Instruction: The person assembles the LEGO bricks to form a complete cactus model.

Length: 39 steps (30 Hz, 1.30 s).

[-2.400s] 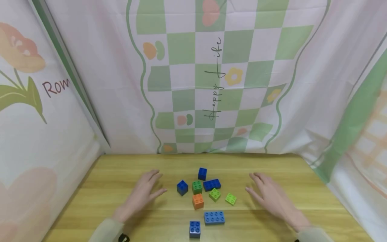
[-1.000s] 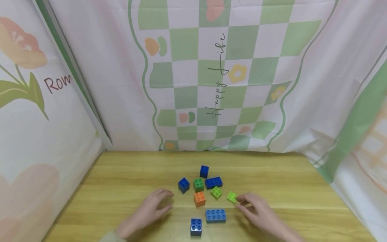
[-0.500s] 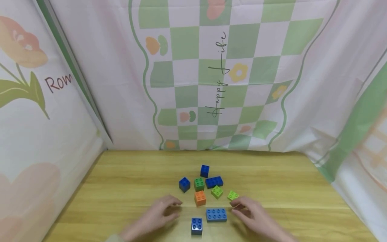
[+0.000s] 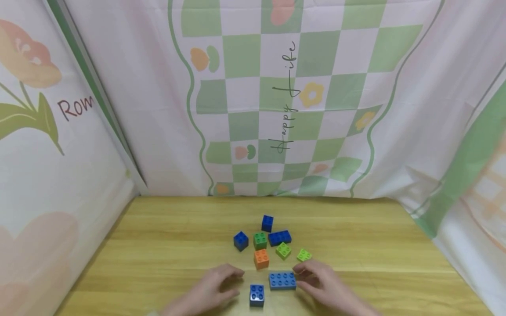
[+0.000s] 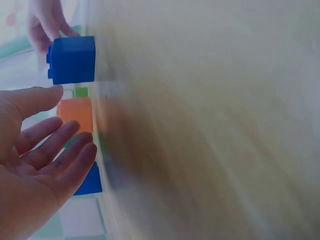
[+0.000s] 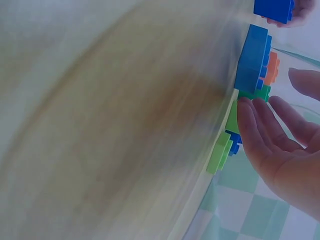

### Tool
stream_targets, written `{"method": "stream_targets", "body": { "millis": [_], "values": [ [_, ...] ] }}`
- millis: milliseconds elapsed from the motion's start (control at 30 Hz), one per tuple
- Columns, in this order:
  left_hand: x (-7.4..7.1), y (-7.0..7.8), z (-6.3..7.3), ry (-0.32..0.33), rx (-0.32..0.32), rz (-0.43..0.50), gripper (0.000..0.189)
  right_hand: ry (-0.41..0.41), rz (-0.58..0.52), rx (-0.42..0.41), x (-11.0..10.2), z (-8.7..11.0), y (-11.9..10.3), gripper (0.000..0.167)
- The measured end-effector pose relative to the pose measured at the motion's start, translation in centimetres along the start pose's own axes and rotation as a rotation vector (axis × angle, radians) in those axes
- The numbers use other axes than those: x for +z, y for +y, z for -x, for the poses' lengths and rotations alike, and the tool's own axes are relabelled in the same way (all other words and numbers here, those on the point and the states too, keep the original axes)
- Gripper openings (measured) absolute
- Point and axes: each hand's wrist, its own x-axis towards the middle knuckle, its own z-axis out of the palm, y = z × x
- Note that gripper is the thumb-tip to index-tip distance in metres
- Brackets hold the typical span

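Observation:
In the head view my right hand [image 4: 322,283] is at the right end of a long medium-blue toy brick [image 4: 282,281], thumb and fingers spread apart. In the right wrist view its fingertips are close to that brick; whether they touch I cannot tell. My left hand [image 4: 215,287] lies to the left of a square blue brick [image 4: 257,295], fingers loosely bent and holding nothing. The left wrist view shows the left thumb [image 5: 47,97] near the square blue brick [image 5: 73,60], with a gap behind it to the orange brick [image 5: 77,114].
Behind are an orange brick [image 4: 261,259], a green brick [image 4: 260,241], two lime bricks, one [image 4: 283,250] left of the other [image 4: 304,255], and several dark blue bricks [image 4: 280,238]. The wooden table [image 4: 174,228] ends at a patterned curtain [image 4: 276,109].
Both hands have come inward and nearer the front: the left moved right, the right moved left from beside the lime brick to the long blue brick. The bricks have stayed put.

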Motion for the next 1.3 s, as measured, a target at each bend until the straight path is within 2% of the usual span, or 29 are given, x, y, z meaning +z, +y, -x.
{"method": "stream_targets", "body": {
  "millis": [167, 233, 433, 667, 933, 1067, 1300],
  "values": [
    [0.3, 0.1, 0.0, -0.052, -0.025, 0.052, 0.047, -0.004, 0.027, 0.003, 0.3, -0.2, 0.0, 0.035],
    [0.5, 0.1, -0.1, -0.061, -0.018, 0.044, 0.048, -0.001, 0.032, -0.012, 0.4, -0.3, 0.0, 0.035],
    [1.1, 0.2, -0.3, -0.065, -0.011, 0.006, 0.048, -0.007, 0.042, -0.019, 0.4, -0.6, 0.0, 0.035],
    [1.6, 0.4, -0.4, -0.059, 0.009, -0.014, 0.047, 0.018, 0.116, -0.093, 0.8, -1.0, -0.1, 0.038],
    [1.9, 0.7, -0.9, -0.084, 0.01, 0.0, 0.044, -0.037, 0.141, -0.023, 1.1, -1.4, -0.6, 0.039],
    [2.0, 0.6, -1.0, -0.073, 0.038, -0.007, 0.043, -0.029, 0.169, -0.037, 1.3, -1.7, -0.8, 0.038],
    [2.1, 0.8, -1.1, -0.063, 0.036, 0.018, 0.038, 0.006, 0.226, -0.053, 1.8, -1.9, -0.9, 0.039]
  ]
}}
